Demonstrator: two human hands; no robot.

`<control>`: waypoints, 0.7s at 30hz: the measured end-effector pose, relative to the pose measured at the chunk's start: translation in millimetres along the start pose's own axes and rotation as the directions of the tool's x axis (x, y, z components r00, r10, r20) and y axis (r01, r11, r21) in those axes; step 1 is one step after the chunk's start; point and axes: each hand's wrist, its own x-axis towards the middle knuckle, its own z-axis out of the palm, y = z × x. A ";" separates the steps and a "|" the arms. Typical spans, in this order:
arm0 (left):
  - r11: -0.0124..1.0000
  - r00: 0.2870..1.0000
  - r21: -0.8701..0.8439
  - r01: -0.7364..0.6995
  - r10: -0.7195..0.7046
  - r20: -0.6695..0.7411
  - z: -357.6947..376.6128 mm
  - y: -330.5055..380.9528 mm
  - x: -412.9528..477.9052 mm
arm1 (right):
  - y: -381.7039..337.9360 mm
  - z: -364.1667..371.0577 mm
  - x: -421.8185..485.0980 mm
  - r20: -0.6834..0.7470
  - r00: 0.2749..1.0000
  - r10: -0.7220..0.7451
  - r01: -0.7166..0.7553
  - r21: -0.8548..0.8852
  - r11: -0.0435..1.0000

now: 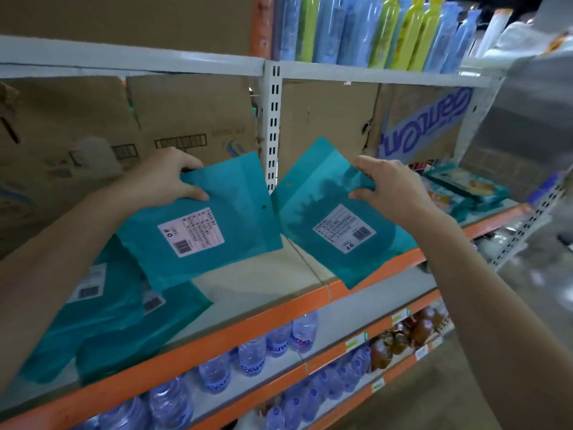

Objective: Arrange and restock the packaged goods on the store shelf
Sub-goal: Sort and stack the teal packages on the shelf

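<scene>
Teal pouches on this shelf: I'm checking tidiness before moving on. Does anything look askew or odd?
Yes. The pouches lying at the left overlap in a skewed heap, not rows. Behind, the printed cardboard shows its lettering upside down.

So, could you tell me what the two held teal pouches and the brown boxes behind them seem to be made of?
Left pouch and right pouch: probably thin plastic film, soft sheen; they wrinkle and flex where gripped. Boxes: brown cardboard, matt, with bent, frayed edges.

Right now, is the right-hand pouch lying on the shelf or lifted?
Lifted, tilted: right hand pinches pouch top; bottom corner overhangs shelf edge.
</scene>
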 end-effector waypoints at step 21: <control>0.993 0.998 -0.119 -0.001 -0.006 -0.055 148.9 205.7 201.6 | 312.0 -5.1 79.0 -0.081 0.995 0.055 -0.043 0.137 0.990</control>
